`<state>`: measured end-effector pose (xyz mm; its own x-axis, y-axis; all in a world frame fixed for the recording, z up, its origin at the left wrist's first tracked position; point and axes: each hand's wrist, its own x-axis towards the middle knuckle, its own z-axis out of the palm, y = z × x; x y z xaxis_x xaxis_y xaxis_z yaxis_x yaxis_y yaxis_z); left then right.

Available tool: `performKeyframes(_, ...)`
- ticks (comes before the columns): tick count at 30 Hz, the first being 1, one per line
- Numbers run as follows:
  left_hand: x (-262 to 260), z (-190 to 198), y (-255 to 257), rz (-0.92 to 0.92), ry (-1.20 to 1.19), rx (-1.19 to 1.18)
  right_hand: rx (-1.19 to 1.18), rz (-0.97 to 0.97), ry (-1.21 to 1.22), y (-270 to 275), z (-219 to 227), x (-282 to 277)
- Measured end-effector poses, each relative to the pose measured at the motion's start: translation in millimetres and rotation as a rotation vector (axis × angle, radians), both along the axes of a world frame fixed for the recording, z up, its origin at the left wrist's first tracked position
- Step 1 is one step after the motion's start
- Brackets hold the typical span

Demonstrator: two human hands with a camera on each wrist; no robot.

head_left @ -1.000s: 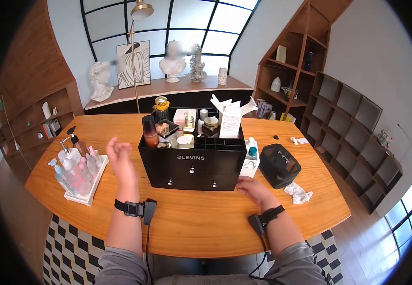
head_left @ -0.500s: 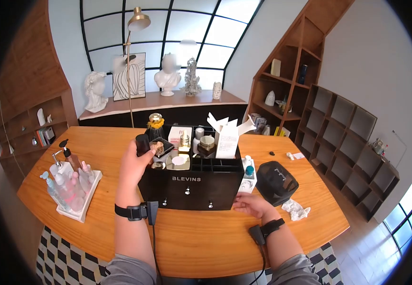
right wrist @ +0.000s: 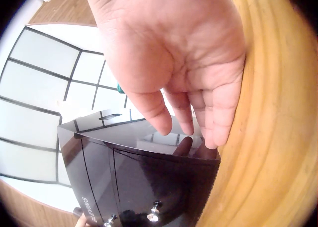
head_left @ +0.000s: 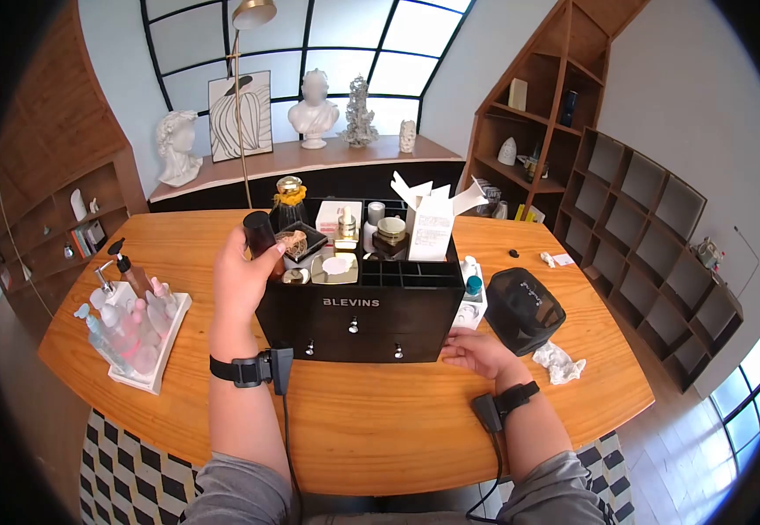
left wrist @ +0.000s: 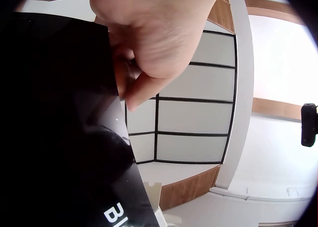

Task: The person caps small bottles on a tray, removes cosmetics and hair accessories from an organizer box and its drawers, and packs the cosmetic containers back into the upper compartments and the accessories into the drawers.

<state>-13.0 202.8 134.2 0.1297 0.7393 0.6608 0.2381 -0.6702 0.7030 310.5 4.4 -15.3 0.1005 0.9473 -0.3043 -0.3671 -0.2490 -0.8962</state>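
A black cosmetics organizer (head_left: 415,317) with small knobs and the word BLEVINS stands mid-table. My left hand (head_left: 238,284) grips a dark-capped bottle (head_left: 259,229) in its front left corner, thumb in front of it; the lower part is hidden by the hand and the organizer's wall. In the left wrist view, a strip of the bottle's amber body shows between the fingers. Low at the organizer's right side, my right hand (head_left: 482,352) rests on the tabletop, fingers loosely bent and fingertips near the side panel. The right wrist view shows nothing in its palm.
The organizer's top holds jars, boxes and an opened white carton (head_left: 431,229). At left stands a white tray (head_left: 154,378) of pump and pink bottles. To the right are a white holder (head_left: 470,312), a black mesh case (head_left: 524,311) and crumpled white paper (head_left: 560,362).
My left hand, raised beside the organizer a second ago, has moved right and taken hold of the dark-capped bottle. My right hand stays by the organizer's lower right corner.
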Motion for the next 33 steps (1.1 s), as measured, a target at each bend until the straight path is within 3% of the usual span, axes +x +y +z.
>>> performKeyframes(6,-3.3,5.5,-3.1,-0.115,-0.342,0.075,0.022,0.0,0.003,-0.2,-1.9,1.9)
performKeyframes(9,-11.3,14.7,-10.1,-0.149,-0.366,0.095,0.005,-0.005,-0.003,1.0,-3.4,2.4)
performKeyframes(15,-32.0,30.6,-23.8,-0.069,-0.445,0.134,0.011,-0.009,-0.008,-1.6,2.8,-1.4)
performKeyframes(19,-49.5,30.3,-12.6,0.093,-0.441,0.108,0.034,0.002,0.009,-2.4,-0.2,-0.7)
performKeyframes(21,-59.9,21.6,4.7,0.343,-0.193,0.062,0.023,0.0,0.004,-2.8,4.2,-3.3)
performKeyframes(23,-65.5,6.5,24.4,0.346,-0.166,0.062,0.015,-0.004,-0.002,-2.4,5.2,-3.8)
performKeyframes(25,-67.4,-3.7,33.1,0.503,0.111,-0.004,0.003,-0.011,-0.019,-1.8,2.7,-2.8)
performKeyframes(33,-62.7,-48.0,61.3,0.495,0.323,-0.257,0.025,-0.004,0.002,-4.1,5.6,-3.5)
